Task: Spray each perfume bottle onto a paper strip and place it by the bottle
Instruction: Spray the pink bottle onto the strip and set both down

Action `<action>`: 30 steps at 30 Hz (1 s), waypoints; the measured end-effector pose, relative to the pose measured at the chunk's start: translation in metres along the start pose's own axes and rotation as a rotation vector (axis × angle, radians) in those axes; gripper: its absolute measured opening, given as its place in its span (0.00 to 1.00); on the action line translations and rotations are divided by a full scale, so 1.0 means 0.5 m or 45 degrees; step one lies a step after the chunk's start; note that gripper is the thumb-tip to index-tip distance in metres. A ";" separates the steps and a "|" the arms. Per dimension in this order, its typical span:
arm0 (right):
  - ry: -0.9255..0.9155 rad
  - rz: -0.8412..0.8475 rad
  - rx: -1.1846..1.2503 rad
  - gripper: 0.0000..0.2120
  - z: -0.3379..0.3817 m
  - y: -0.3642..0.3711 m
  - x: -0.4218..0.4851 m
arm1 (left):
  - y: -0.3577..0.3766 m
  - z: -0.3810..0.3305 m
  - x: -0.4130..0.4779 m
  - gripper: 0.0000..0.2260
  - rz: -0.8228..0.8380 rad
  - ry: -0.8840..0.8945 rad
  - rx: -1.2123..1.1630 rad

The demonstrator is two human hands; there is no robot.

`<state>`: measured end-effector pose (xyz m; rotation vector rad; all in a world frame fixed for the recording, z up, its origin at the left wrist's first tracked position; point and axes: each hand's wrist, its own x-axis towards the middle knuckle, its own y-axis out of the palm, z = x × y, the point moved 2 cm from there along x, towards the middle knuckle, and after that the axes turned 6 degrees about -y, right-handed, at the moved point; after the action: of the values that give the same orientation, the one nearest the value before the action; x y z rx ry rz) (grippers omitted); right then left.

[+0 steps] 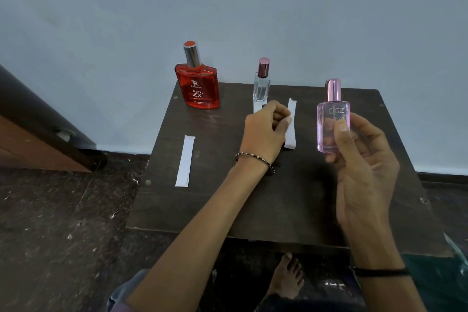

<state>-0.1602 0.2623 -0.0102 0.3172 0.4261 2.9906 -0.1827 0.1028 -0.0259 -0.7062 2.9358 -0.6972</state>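
Both hands are being held above the dark table [228, 205]. Raised, palm toward the camera, the right hand [364, 167] is gripping the pink bottle [333, 124] upright, cap upward. Knuckles up, the left hand [266, 129] is pinching a paper strip [291, 119], which is being kept lengthwise away from the camera.

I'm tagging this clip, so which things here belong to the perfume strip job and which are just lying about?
Job:
pink bottle, in right hand
strip, in left hand
red bottle
clear bottle
strip behind the left hand, below the clear bottle
spare strip
table

Lying about:
wooden door
bangle
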 end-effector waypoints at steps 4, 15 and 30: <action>-0.011 -0.008 -0.015 0.20 -0.002 -0.010 0.003 | 0.017 -0.004 0.011 0.05 -0.100 0.045 0.038; 0.003 0.007 -0.009 0.18 0.000 -0.011 0.002 | 0.022 -0.009 0.016 0.11 -0.062 0.197 0.279; -0.001 0.027 -0.169 0.19 -0.001 -0.008 0.007 | -0.011 0.007 -0.071 0.15 -0.057 0.618 1.045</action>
<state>-0.1633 0.2663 -0.0109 0.3128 0.2236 3.0198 -0.1481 0.1127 -0.0288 -0.5502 2.5588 -2.1338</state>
